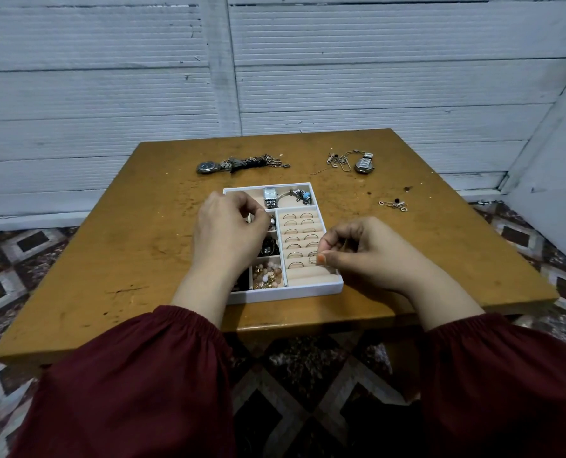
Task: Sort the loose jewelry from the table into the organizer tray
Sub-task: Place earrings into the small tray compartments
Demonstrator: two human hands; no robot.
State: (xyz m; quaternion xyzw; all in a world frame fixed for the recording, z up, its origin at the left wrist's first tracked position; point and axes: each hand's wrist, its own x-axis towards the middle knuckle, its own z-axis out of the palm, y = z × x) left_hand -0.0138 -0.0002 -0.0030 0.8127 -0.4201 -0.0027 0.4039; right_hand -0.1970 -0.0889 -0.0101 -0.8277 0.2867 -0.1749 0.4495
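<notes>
Surface (109, 233): brown wood, white organizer tray (288, 292) laid centrally.
Room: white ribbed wall panels (109, 87), patterned floor (308, 408).
Right hand (370, 256): ring (313, 258) pinched over ring rolls (311, 276).
Left hand (228, 233): curled over tray; grasp cannot be told.

Worn wooden table (109, 259), white plank wall (109, 77), patterned floor (10, 259).

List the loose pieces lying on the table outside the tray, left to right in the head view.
round-faced watch → dark tangle of chains → fine chain necklace → silver watch → small charm chain
</notes>
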